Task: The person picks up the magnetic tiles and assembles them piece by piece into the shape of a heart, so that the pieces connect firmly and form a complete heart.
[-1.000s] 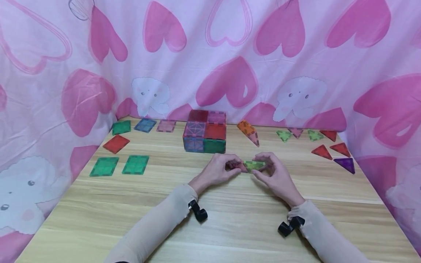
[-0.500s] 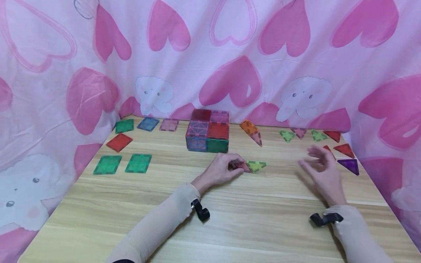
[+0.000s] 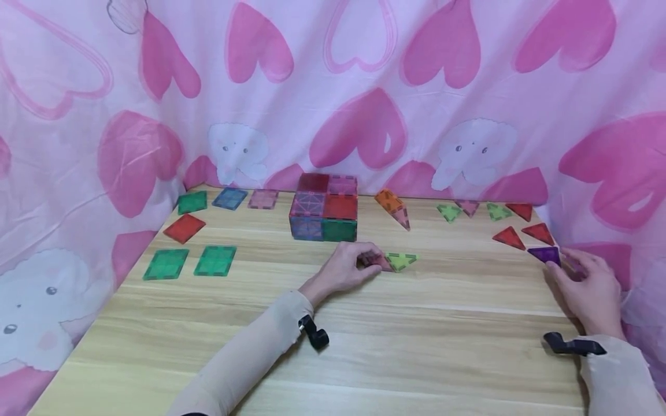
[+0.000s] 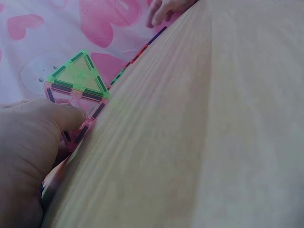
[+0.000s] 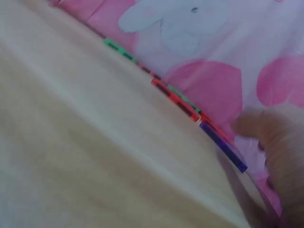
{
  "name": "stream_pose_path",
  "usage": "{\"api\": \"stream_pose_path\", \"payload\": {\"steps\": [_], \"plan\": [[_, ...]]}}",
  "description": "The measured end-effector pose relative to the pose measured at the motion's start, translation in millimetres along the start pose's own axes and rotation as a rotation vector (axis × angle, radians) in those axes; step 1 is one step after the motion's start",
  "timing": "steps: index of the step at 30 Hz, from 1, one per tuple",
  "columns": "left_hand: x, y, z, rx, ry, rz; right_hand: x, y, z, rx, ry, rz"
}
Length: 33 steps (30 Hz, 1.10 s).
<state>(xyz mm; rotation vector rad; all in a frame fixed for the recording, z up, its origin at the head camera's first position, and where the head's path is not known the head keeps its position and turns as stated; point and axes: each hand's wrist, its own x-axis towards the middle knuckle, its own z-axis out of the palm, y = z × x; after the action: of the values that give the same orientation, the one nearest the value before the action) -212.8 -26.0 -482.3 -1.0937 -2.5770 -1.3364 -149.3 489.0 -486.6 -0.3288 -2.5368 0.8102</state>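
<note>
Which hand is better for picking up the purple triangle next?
Probably the right hand: it's close beside the purple triangle. The left hand is farther away and busy holding a pink triangle.

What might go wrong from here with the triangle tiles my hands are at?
The purple triangle lies close to the right edge of the table, so the right hand might nudge it off. A red triangle just behind it could get knocked. The left hand pinches only the pink triangle, so the green triangle against it might come loose if jolted.
</note>
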Motion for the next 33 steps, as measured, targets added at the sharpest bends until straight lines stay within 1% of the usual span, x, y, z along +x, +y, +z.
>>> {"api": "stream_pose_path", "payload": {"steps": [2,3,4,5,10,13,16,19,23,25,28,33], "plan": [[-0.2,-0.2,0.0,0.001,0.001,-0.001,1,2,1,-0.047,-0.032,-0.091],[-0.3,-0.2,-0.1,0.002,0.003,-0.002,1,2,2,-0.055,-0.042,-0.123],[-0.2,-0.1,0.2,0.001,0.003,-0.002,1,2,2,-0.063,-0.051,-0.136],[0.0,-0.1,0.3,0.000,0.003,-0.002,1,2,2,-0.071,-0.060,-0.136],[-0.1,0.3,0.3,-0.006,0.008,0.003,3,1,-1,-0.079,-0.128,-0.081],[-0.6,-0.2,0.3,-0.007,0.011,0.005,4,0,-3,-0.080,-0.151,-0.089],[-0.9,-0.2,0.2,-0.004,0.010,0.001,2,-2,-3,-0.065,-0.147,-0.095],[-1.0,0.5,0.3,0.001,0.007,-0.008,0,-6,-1,-0.012,-0.137,-0.090],[-1.1,1.3,0.5,0.002,0.006,-0.014,-3,-13,6,0.100,-0.119,-0.141],[-0.8,1.4,0.6,0.000,0.008,-0.011,-5,-18,10,0.146,-0.126,-0.179],[-0.5,0.5,0.5,-0.003,0.011,-0.004,-10,-31,19,0.159,-0.164,-0.226],[-0.1,-0.9,0.5,-0.001,0.009,0.001,-24,-68,43,0.177,-0.248,-0.338]]}}
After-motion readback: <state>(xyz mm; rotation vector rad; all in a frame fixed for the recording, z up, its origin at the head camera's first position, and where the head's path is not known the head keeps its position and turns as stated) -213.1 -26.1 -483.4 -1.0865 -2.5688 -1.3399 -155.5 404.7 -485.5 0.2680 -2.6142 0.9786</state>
